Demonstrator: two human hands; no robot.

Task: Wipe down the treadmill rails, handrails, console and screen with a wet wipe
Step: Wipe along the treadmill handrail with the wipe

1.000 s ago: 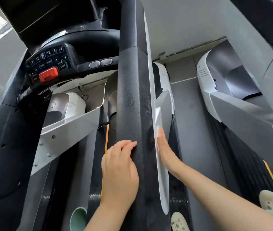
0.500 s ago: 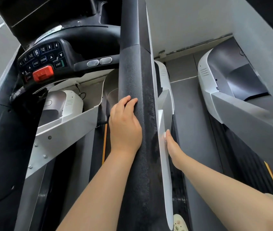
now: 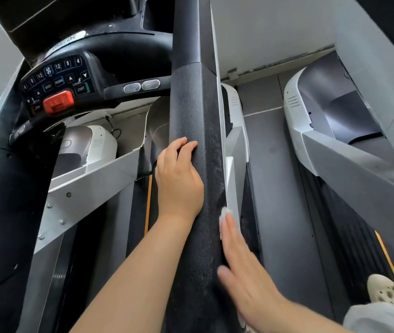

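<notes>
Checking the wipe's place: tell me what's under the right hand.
A white wipe peeks out past the right hand's fingertips, against the handrail's side. The rest of it is covered by the hand.

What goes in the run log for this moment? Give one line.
step: wiping handrail | left hand: resting on black handrail | right hand: flat, pressing wet wipe to handrail's right side

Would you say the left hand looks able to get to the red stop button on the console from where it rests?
Probably yes: left hand lies on the handrail, with nothing visible between it and the red stop button.
</notes>
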